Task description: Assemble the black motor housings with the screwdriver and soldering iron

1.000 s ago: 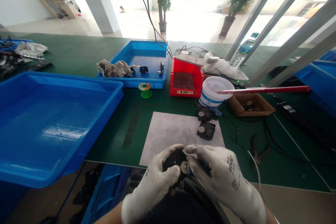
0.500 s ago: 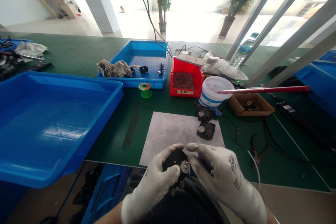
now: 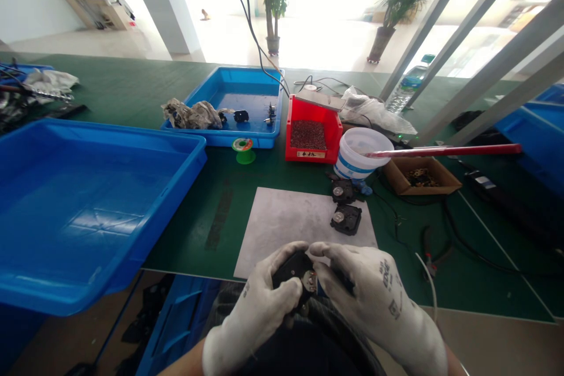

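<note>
My left hand [image 3: 273, 288], in a white glove, is closed around a black plastic housing [image 3: 288, 270] with a round silver metal part, like a small motor [image 3: 309, 282], set in it. The thumb presses beside the metal part. My right hand [image 3: 356, 276], also gloved, is closed against the housing's right side, around a dark bluish object [image 3: 346, 279] mostly hidden by the fingers. Both hands are over my lap at the table's front edge. Two similar black housings [image 3: 346, 219] with round silver parts lie at the right of a grey-white sheet [image 3: 282, 217].
A big blue tray [image 3: 101, 188] stands at left, a smaller blue tray [image 3: 247, 79] behind. Further right are a green solder spool [image 3: 245, 153], a red bin [image 3: 312, 155] of small brown pieces, a white bucket [image 3: 356, 173], a cardboard box [image 3: 423, 189] and pliers [image 3: 428, 252].
My right hand has tilted slightly and shifted a little left against the housing. My left hand and the housing stay almost in place.
</note>
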{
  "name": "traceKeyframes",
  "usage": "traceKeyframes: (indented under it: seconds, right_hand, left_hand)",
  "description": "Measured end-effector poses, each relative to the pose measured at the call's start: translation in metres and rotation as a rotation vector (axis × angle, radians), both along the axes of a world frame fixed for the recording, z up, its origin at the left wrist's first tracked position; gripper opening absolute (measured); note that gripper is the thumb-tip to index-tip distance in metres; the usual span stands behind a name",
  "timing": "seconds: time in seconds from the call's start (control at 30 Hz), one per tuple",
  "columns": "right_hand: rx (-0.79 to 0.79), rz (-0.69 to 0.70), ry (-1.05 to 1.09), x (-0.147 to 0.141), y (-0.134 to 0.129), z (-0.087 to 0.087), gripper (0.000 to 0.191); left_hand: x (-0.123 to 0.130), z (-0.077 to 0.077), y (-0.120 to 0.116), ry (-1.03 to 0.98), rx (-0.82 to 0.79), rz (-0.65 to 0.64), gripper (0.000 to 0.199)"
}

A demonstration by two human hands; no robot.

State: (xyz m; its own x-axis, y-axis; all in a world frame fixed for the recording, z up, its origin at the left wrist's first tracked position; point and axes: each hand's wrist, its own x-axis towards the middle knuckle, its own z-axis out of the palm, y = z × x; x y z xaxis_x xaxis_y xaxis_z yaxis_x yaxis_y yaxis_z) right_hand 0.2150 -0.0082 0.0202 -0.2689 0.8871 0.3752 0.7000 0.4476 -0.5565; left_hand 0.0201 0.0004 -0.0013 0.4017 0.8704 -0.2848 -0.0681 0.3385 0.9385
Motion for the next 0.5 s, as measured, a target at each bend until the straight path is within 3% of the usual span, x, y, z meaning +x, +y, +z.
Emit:
traceKeyframes:
  seconds: [0.17,0.27,0.33,0.5]
  right_hand:
    - [-0.074,-0.014,0.094,0.001,0.000,-0.004,0.018]
    - [-0.278,-0.132,0.280,0.001,-0.002,-0.013,0.058]
    - [-0.453,-0.192,0.428,-0.002,-0.005,-0.019,0.071]
    - [-0.735,-0.102,0.857,-0.016,-0.013,-0.027,0.046]
  left_hand:
    - [-0.004,-0.005,-0.003,-0.020,-0.006,0.023,0.050]
    - [-0.007,-0.007,-0.004,-0.013,0.026,0.040,0.054]
    - [-0.008,-0.008,-0.005,-0.013,0.057,0.036,0.053]
    - [-0.005,-0.004,-0.008,-0.071,0.145,-0.025,0.058]
